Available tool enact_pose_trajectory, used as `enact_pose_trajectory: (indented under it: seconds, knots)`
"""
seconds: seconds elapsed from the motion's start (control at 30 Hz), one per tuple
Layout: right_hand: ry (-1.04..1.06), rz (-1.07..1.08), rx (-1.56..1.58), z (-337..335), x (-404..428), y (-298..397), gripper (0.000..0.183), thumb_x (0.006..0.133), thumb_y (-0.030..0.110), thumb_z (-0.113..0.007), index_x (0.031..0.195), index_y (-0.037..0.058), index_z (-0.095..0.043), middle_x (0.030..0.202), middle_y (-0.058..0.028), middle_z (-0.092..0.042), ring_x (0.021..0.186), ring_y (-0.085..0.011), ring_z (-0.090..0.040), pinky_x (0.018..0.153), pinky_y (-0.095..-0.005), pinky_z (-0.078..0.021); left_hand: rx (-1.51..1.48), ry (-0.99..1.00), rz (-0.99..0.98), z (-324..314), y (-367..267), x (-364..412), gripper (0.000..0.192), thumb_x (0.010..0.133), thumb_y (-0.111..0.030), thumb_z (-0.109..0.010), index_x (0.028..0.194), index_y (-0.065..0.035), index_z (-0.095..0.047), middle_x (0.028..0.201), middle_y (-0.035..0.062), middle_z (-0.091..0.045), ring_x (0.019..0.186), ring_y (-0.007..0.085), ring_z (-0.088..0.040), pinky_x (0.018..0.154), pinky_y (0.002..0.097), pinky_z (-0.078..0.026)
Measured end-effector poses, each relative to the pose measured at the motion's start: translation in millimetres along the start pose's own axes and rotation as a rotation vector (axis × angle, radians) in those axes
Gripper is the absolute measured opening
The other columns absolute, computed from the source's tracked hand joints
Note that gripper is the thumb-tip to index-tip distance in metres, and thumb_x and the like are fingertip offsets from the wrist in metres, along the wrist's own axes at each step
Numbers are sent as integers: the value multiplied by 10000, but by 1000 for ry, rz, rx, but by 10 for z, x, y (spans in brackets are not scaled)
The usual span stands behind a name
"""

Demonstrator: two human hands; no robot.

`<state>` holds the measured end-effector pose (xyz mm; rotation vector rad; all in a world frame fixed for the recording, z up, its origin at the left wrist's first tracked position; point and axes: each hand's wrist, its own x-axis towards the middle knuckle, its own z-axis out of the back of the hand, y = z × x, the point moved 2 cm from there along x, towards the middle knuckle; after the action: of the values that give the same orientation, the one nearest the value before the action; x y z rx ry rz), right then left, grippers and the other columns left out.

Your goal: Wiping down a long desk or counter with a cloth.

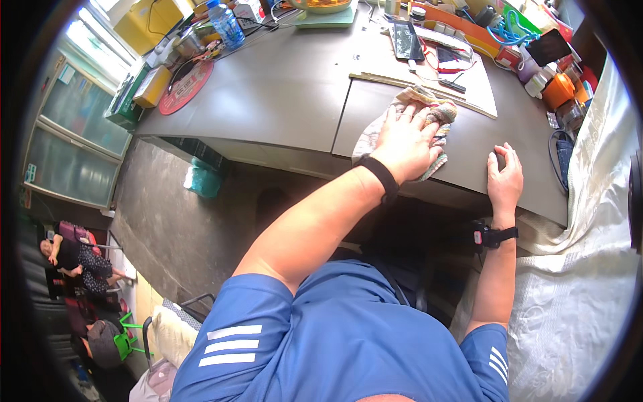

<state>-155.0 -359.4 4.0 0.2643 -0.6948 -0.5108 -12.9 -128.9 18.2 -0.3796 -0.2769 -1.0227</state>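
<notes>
My left hand [408,141] lies palm down over a crumpled patterned cloth [369,138], pressing it onto the grey desk [281,95]. Its fingers are spread over the cloth, which bunches up beyond the fingertips. The cloth's far side is by the near edge of a pale flat board [477,93]. To the right, my right hand [505,173] is near the desk's front edge, thumb apart from loosely bent fingers, holding nothing. On the board are a smartphone [406,40], cables and a small black object [452,86].
A blue-labelled plastic bottle [226,25] and a round red fan [186,88] stand at the desk's left. Orange containers [558,91] and small bottles crowd its right end. A pale curtain [572,311] hangs at right. Two people [83,256] sit in the left background.
</notes>
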Motion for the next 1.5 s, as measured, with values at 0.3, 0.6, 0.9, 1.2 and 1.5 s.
enact_pose_trajectory:
  seconds: [0.3, 0.6, 0.9, 1.2, 1.5]
  knots:
    - [38, 3, -71, 27, -3, -131, 253, 987, 236, -646, 1161, 61, -698, 1382, -147, -662, 1315, -331, -589, 1110, -425, -455, 259, -235, 182, 769, 2221, -1122, 421, 971, -360, -573, 1255, -72, -691, 1386, 217, -638, 1302, 380, -589, 1099, 525, -443]
    - [53, -10, -61, -30, 40, -42, 243, 1000, 225, -627, 1172, 66, -694, 1393, -137, -657, 1301, -327, -600, 1098, -419, -459, 520, 14, 848, 1449, 4059, -2381, 675, 1035, -576, -415, 1549, -143, -469, 1590, 205, -450, 1502, 351, -381, 1219, 560, -292]
    - [57, 32, -32, -95, 45, -364, 292, 1015, 243, -637, 1217, 37, -683, 1418, -156, -640, 1298, -339, -601, 1099, -411, -455, 155, -398, 116, 782, 1298, -1159, 371, 845, -343, -691, 1125, -105, -743, 1313, 144, -681, 1250, 358, -620, 1065, 540, -458]
    - [114, 14, -5, -134, 66, -463, 346, 1043, 275, -604, 1266, 17, -666, 1459, -153, -611, 1343, -325, -569, 1135, -399, -420, -22, -369, 51, 808, 1378, -1297, 390, 852, -301, -699, 1193, -117, -739, 1366, 106, -670, 1309, 318, -601, 1160, 516, -400]
    - [152, 18, -26, -164, 108, -515, 331, 1064, 235, -570, 1285, -2, -634, 1463, -164, -598, 1339, -318, -566, 1141, -397, -416, 853, -315, 362, 1771, 4548, -3206, 381, 986, -306, -575, 1160, -2, -724, 1225, 225, -714, 1170, 394, -661, 1032, 526, -487]
